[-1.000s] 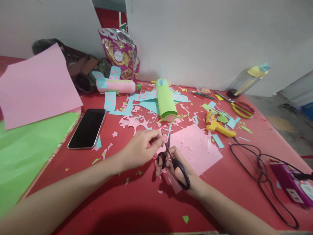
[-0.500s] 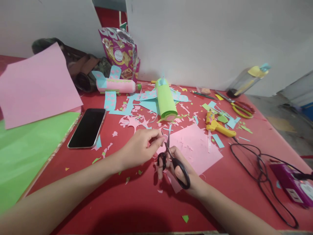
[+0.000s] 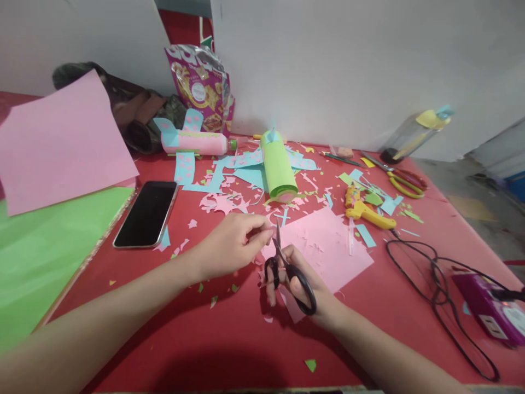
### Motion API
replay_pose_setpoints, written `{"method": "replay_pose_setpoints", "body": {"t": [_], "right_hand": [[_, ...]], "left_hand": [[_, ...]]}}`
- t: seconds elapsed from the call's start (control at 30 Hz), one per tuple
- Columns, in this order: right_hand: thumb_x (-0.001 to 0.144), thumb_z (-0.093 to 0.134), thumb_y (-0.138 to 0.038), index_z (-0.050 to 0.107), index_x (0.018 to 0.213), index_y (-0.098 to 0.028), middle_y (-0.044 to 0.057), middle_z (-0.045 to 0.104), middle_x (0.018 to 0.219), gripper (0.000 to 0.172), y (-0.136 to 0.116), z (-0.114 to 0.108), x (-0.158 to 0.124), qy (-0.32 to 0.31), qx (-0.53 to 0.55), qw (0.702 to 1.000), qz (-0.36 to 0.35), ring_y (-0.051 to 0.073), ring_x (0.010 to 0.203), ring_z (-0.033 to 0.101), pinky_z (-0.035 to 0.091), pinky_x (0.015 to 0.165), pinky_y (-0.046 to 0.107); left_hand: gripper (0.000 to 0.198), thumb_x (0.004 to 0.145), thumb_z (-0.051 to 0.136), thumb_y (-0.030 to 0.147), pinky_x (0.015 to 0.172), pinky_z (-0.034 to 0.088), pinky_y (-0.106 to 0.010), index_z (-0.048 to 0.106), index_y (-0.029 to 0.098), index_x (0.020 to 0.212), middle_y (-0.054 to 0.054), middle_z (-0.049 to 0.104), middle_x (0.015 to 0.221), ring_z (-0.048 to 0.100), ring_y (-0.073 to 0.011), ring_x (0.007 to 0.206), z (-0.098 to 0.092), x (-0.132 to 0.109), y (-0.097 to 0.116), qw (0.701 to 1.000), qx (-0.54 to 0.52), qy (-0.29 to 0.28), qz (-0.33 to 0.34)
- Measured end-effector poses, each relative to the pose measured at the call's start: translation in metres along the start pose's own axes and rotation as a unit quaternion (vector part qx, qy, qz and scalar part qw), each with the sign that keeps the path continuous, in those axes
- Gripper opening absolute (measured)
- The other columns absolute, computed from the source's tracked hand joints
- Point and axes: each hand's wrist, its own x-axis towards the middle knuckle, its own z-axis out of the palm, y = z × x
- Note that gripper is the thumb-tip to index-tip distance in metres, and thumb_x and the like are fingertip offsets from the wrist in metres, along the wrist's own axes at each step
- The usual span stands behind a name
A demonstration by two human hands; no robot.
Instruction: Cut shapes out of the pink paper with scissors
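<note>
My right hand (image 3: 308, 291) grips the black scissors (image 3: 287, 267), with fingers threaded through both loops and curled tight around them. The scissors sit just above the red table (image 3: 369, 334), near the middle of the view, over the near-left corner of the pink sheet (image 3: 328, 246). Their long axis runs from the handles, near and a little right, up to the tip, which points far and slightly left, toward the green paper roll (image 3: 279, 167). The blades read as one thin line, so I take them as close to shut, though the gap is too fine to judge.

My left hand (image 3: 229, 246) lies just left of the blades, thumb and forefinger pinched together right at the cutting edge. Whatever is between them is tiny and blends into the pink sheet behind it — I cannot tell what it is, or whether it is there at all.

My right palm hides the lower handle loop in part, and both forearms are cut off by the near edge. To the left lies a dark phone (image 3: 146, 214). On the far right a yellow glue gun (image 3: 365, 210) rests among the scraps, and its black cord (image 3: 435, 284) loops toward a purple power strip (image 3: 490, 314) that is clipped by the right edge.
</note>
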Motion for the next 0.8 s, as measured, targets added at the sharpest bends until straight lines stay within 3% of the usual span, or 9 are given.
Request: {"method": "replay_pose_setpoints", "body": {"t": [0.8], "right_hand": [[0.075,0.053,-0.044,0.031,0.079,-0.023,-0.006,0.043,0.065,0.032,0.0013,0.0032,0.0011,0.027,0.013,0.999,0.015,0.007,0.048,0.047,0.043,0.045,0.025]], "left_hand": [[0.025,0.081,0.037,0.028,0.05,0.033,-0.019,0.045,0.015,0.061,0.002,0.047,0.057,0.042,-0.0087,0.054,-0.0028,-0.0006,0.0016,0.998,-0.045,-0.02,-0.049]]}}
